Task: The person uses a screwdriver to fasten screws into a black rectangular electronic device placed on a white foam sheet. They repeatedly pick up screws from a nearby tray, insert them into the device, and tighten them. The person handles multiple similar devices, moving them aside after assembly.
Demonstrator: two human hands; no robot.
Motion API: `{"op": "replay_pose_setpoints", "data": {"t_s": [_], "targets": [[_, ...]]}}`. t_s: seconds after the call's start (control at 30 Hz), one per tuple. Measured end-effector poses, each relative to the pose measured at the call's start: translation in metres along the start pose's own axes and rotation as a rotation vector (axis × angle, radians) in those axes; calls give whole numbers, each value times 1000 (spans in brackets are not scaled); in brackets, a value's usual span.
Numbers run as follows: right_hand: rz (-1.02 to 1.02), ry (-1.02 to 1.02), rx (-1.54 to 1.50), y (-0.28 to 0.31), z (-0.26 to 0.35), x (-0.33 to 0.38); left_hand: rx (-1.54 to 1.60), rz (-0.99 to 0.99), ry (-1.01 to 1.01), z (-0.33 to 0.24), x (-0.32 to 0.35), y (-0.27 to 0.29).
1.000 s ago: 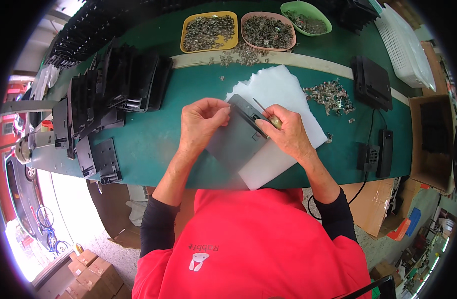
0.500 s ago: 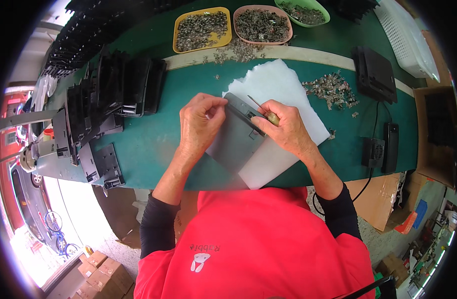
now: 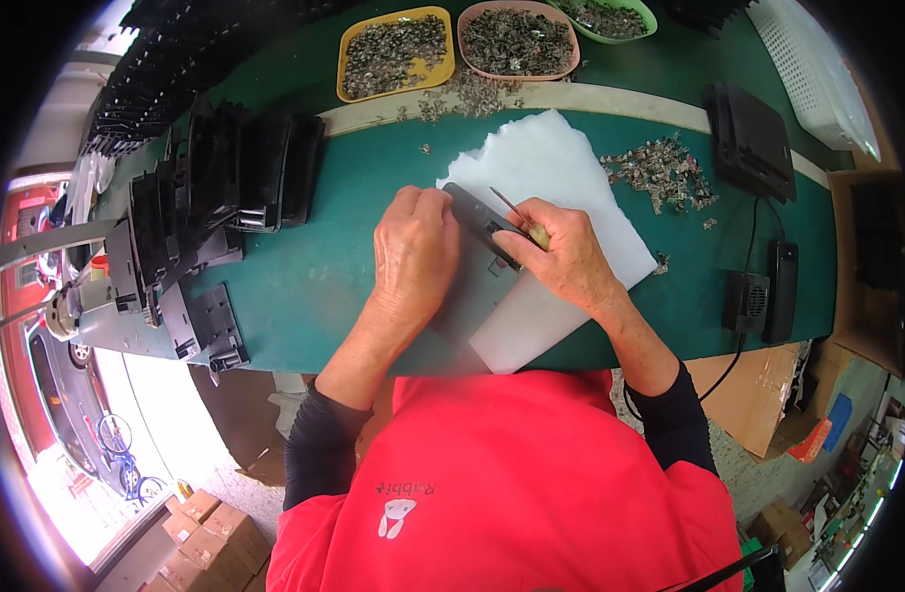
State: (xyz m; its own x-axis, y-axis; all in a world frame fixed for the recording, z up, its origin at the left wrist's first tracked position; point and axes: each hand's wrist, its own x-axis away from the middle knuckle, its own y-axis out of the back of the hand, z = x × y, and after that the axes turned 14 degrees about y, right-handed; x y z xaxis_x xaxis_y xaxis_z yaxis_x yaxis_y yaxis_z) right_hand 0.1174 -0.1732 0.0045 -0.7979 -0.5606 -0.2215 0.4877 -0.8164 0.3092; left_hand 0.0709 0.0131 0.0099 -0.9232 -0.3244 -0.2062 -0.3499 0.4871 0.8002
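Your left hand (image 3: 416, 252) fingers flat on the grey panel (image 3: 477, 222), long axis running upper-left to lower-right, your right hand (image 3: 566, 259) fingers pinching a thin tool (image 3: 511, 206) pointing upper-left.

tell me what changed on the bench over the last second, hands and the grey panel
Very little changed. The left hand stays pressed flat on the grey panel, and the right hand keeps the thin tool on it; both look shifted only slightly, along with the whole view. The white foam sheet, trays and black parts stayed put.
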Motion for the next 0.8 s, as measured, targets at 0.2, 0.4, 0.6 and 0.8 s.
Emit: {"op": "replay_pose_setpoints", "data": {"t_s": [0.2,0.4,0.6,0.8], "targets": [[-10,54,53,-3,-11,4,-6,-111,-59,3,16,-9],[7,-14,19,-2,-11,5,90,-92,25,9,29,-12],[-6,-32,-20,-2,-7,6,100,-122,-13,14,36,-7],[10,-86,6,-2,7,14,191,36,172,19,19,4]]}}
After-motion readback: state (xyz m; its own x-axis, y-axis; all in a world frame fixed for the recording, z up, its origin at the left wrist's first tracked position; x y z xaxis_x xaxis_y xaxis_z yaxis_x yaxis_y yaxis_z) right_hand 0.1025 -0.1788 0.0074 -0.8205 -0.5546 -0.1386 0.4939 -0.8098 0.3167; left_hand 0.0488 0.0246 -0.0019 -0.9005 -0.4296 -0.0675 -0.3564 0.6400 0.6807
